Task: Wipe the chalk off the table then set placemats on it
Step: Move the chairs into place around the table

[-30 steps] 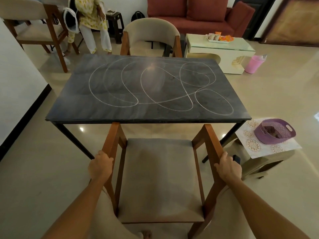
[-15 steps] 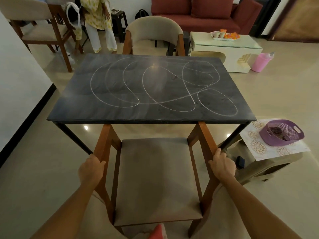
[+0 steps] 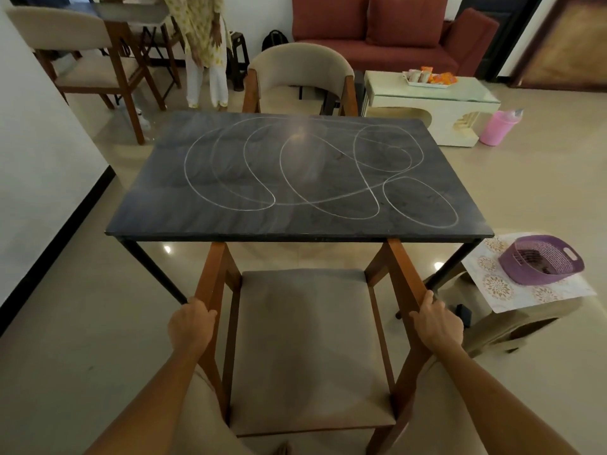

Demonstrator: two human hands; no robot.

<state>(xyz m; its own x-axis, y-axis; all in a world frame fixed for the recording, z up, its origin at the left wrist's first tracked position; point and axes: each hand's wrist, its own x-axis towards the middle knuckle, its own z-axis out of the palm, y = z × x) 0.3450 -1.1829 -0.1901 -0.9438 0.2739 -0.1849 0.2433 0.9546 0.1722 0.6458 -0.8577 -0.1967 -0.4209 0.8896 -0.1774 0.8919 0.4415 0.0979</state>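
A dark stone table stands in front of me, covered with looping white chalk lines. A wooden chair with a grey seat sits at the table's near edge, its front arms just under the tabletop. My left hand grips the chair's left arm and my right hand grips its right arm. A patterned placemat lies on a low beige stool to the right, with a purple basket on top of it.
A second cushioned chair faces me at the table's far side. A cream coffee table, a pink bin and a red sofa lie beyond. A person stands far left beside another chair. A white wall runs along the left.
The chair has slid toward the table, its front arms now tucked under the near edge. Both hands stay on the chair arms.
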